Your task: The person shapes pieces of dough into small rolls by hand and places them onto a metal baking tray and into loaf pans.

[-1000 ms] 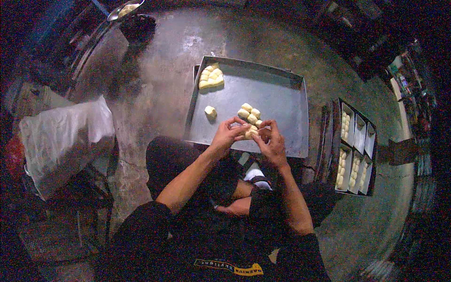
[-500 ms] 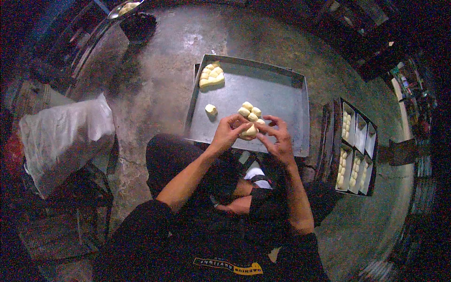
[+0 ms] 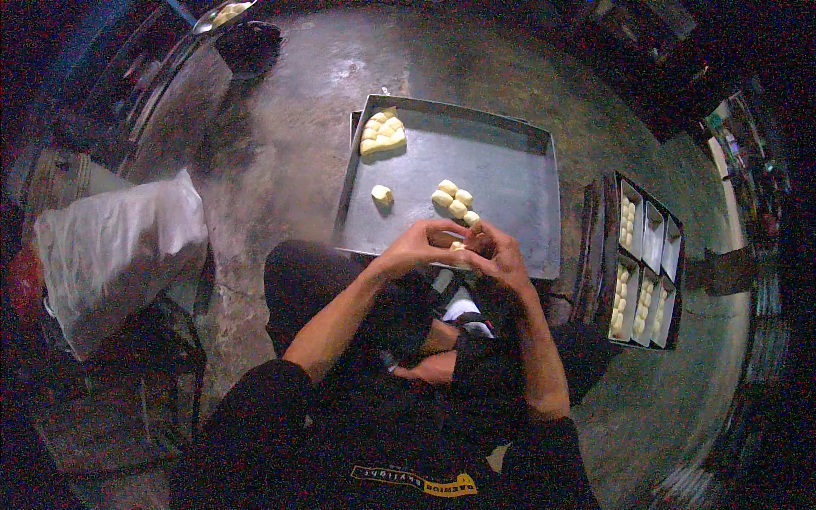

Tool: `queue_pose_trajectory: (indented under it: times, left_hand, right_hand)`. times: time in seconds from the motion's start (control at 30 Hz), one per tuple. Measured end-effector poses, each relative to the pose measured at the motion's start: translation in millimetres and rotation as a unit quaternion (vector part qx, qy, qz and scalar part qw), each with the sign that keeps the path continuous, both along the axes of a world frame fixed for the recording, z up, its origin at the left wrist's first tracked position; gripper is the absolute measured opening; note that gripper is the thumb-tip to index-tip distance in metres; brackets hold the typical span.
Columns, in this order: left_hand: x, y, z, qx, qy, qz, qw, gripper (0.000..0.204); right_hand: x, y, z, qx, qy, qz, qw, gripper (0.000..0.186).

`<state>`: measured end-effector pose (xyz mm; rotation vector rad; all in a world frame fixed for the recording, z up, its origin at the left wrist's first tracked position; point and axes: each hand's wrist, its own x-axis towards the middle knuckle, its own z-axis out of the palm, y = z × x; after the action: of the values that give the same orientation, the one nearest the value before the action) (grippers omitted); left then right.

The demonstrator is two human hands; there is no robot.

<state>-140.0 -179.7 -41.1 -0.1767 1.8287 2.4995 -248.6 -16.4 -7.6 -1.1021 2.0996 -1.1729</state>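
Note:
Over the near edge of a shallow metal tray (image 3: 501, 157), my left hand (image 3: 414, 248) and my right hand (image 3: 500, 257) close together around a pale dough piece (image 3: 459, 246). My fingers cover most of that piece. Just beyond my fingertips lies a small cluster of dough balls (image 3: 456, 202) on the tray. One separate dough piece (image 3: 382, 195) rests to their left. In the tray's far left corner sits a larger scored slab of dough (image 3: 383, 134).
Right of the tray stands a dark rack of rectangular tins (image 3: 653, 238), several holding rows of dough balls. A whitish plastic sheet (image 3: 127, 246) drapes over something on the left. At the far left, a metal bowl (image 3: 223, 17) holds pale pieces.
My hands have drawn slightly nearer to me and curled over the dough piece, hiding more of it. The lowest ball of the cluster now shows fully. The other dough has stayed put.

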Motion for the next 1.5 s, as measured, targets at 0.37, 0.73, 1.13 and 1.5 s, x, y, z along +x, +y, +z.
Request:
queue_pose_trajectory:
  times: [0.37,0.73,1.13,1.5]
  left_hand:
    - [-5.7,-4.6,-30.9,0.254,-0.139,0.143,0.946,0.03]
    - [-18.9,2.0,-36.8,0.095,-0.156,0.139,0.973,0.053]
    - [-8.6,-58.2,-47.7,0.236,0.02,0.584,0.777,0.035]
    - [-19.9,-60.9,-100.9,0.177,-0.107,0.685,0.699,0.038]
  right_hand:
    - [30.6,-19.6,13.0,-0.046,0.393,0.015,0.918,0.029]
    - [-63.2,-30.6,-69.7,0.088,-0.038,-0.022,0.995,0.028]
    - [-99.8,-50.0,-119.4,0.164,0.099,-0.119,0.974,0.028]
    - [-30.9,-190.9,-109.6,0.073,0.238,0.135,0.959,0.021]
